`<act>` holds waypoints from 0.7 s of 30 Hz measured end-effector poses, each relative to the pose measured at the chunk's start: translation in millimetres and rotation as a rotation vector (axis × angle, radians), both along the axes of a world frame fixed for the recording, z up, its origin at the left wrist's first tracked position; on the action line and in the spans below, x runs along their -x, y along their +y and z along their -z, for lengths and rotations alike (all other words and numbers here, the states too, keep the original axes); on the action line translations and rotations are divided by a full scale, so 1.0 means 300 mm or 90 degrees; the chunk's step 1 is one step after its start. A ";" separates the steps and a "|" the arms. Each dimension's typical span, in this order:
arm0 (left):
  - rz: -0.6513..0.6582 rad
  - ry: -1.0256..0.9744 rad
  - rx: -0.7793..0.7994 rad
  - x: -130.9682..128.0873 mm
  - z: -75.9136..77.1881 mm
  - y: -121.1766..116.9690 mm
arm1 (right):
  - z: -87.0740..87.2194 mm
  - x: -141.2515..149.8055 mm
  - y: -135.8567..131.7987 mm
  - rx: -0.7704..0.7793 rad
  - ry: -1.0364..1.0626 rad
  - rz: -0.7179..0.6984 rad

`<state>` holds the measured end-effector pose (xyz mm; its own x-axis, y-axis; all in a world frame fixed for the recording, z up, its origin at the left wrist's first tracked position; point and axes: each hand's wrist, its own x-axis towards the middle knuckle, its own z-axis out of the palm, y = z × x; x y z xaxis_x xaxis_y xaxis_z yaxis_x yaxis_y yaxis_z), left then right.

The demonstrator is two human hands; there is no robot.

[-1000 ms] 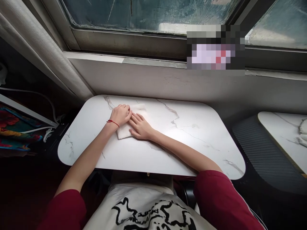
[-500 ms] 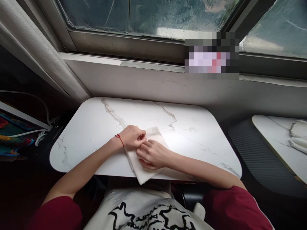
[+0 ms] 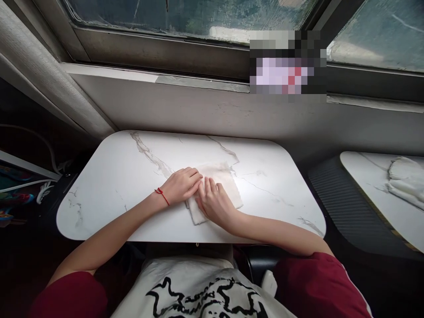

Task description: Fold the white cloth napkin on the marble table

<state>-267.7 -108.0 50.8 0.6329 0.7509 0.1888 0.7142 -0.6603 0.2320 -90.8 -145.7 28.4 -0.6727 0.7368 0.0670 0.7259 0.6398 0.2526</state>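
Note:
An off-white cloth (image 3: 230,183) with slightly frayed edges lies on the white marble-patterned table (image 3: 109,185). Across its left part rests my left hand (image 3: 183,183), fingers stretched out and close together, a red string bracelet at the wrist. My right hand (image 3: 216,202) lies on the cloth's middle, its fingers extended and pointing away from me. The fingertips of both hands meet or nearly meet over the fabric. Part of the cloth is hidden under the hands, so its folds there cannot be made out.
A window (image 3: 192,22) with a grey frame and a sill runs behind the table. On the right, a second white table (image 3: 371,176) holds a bundle of white cloth (image 3: 407,179). At the left are a curtain (image 3: 56,75) and white cables (image 3: 44,190).
My curled fingers have straightened and flattened onto the cloth. Its near corner, which hung past the table's front edge, now lies on the tabletop, and more cloth shows on the far right side.

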 end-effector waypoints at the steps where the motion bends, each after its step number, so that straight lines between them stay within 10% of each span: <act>1: 0.005 0.002 -0.003 0.003 0.006 0.005 | 0.005 -0.001 0.027 -0.004 0.004 0.012; 12: -0.078 0.046 -0.052 0.031 0.111 0.067 | 0.041 -0.031 0.282 0.000 0.107 -0.099; 21: -0.230 0.177 -0.057 -0.115 0.104 0.192 | 0.088 -0.042 0.428 0.024 0.169 -0.058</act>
